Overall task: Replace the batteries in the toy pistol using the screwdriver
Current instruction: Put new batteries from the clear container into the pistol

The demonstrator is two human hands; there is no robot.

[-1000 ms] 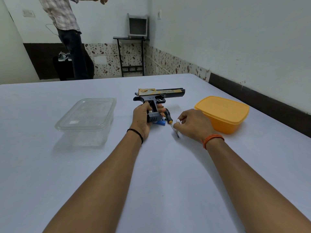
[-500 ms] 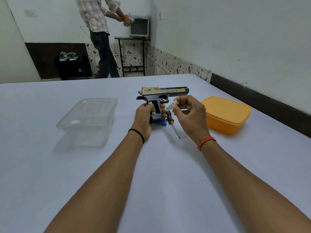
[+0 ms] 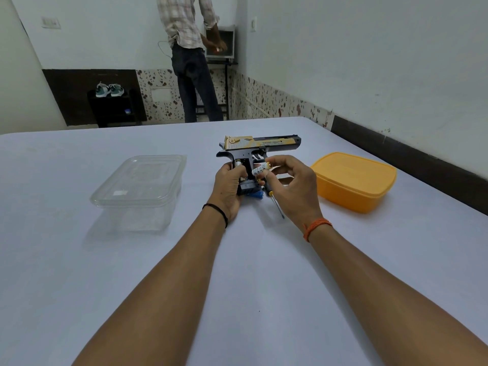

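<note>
Pistol [image 3: 260,145] upright on table [image 3: 79,260], gripped by left hand [image 3: 228,183]. Battery [image 3: 261,169], lifted a second ago, now pinched by right hand [image 3: 290,180] beside open grip, apparently ready for insertion.

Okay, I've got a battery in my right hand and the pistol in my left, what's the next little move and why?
Probably ease the battery leftward into the open bay in the pistol's handle. Your right hand pinches it just beside that bay, where one cell already appears seated, and your left hand steadies the handle upright. The screwdriver lies on the table, so closing up seems to come later.
</note>
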